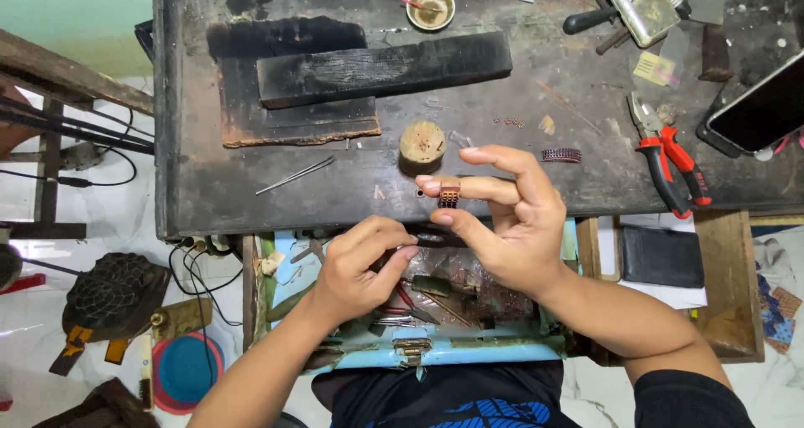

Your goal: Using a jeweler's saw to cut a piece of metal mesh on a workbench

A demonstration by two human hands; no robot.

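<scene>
Dark workbench [251,185]; right hand [511,219] pinches small ribbed piece [449,197].

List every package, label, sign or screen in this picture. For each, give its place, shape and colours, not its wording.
Phone: right edge of the bench, flat rectangle, dark blank screen, tilted.
Tin: top right of the bench, rounded rectangular metal box, pale yellowish silver.
Paper tag: below the tin, small yellow square with faint marks.
Black wallet: on the wooden shelf right of the right hand, flat black rectangle.
</scene>
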